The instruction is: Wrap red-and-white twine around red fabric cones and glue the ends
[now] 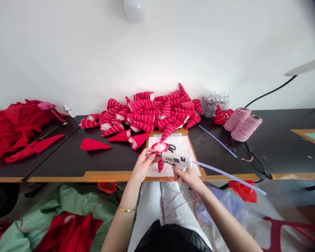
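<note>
Fig.: white wall behind black tabletop (pixel 115 157) w/ tan wood edging. Landmark = white-paper-topped board (pixel 185 147) w/ orange-tan frame, at table's front edge, directly before the person

L hand (pixel 144 164): fingers curled, nearly closed, pinching red-and-white striped stuffed fabric cone (pixel 160 164) w/ white fluffy opening, held just above board. R hand (pixel 187 176): fingers closed round grip of white hot glue gun (pixel 175 160), also above board; nozzle pointing left at cone, just beside L hand. Long translucent glue stick (pixel 228 178) runs from gun's rear, out past board's right side

On board: black-handled scissors (pixel 172 148), just behind gun. Beyond board: large heap of stuffed red cones w/ white spiral stripes (pixel 147 112). Left of board: flat red fabric cone (pixel 94 144); farther left, crumpled red cloth (pixel 15 129). Right of board: loose translucent glue stick (pixel 217 141), two spools of red-and-white twine (pixel 243 124), silver tinsel in clear bowl (pixel 216 103). Below board: loose red-and-white twine (pixel 173 206) hanging over person's white trousers (pixel 149 206); gold bangle (pixel 126 209) on L wrist
</note>
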A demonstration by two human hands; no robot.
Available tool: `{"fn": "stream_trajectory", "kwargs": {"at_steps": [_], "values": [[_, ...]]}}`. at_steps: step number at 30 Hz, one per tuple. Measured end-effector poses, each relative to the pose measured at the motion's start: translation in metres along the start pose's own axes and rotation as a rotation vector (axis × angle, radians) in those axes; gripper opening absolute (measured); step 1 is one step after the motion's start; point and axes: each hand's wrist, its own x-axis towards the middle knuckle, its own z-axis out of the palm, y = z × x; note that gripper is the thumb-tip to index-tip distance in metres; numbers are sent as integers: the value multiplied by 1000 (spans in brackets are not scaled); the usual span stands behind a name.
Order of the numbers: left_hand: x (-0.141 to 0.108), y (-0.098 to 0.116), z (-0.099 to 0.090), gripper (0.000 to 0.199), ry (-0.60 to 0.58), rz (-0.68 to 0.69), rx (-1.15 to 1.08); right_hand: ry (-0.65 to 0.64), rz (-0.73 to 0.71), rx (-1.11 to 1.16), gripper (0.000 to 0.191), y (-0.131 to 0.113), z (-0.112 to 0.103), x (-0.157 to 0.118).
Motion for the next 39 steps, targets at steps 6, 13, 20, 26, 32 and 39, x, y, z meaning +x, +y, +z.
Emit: {"fn": "stream_trajectory", "kwargs": {"at_steps": [6, 13, 20, 26, 32, 39], "values": [[0, 0, 1, 43, -3, 5, -8, -10, 14, -8, 34, -1, -1, 0], [1, 0, 1, 43, -6, 4, -15, 15, 45, 17, 30, -4, 1, -2], [-1, -1, 1, 43, -5, -3, -15, 22, 31, 29, 29, -4, -1, -1], [-2, -1, 5, 44, -6, -8, -19, 54, -29, 8, 28, -7, -7, -9], [-1, 0, 8, 47, -3, -14, -32, 30, -57, -27, 31, -6, -8, -9], [-3, 0, 8, 47, 9, -16, -22, 9, -18, -10, 30, -2, -6, -1]]}}
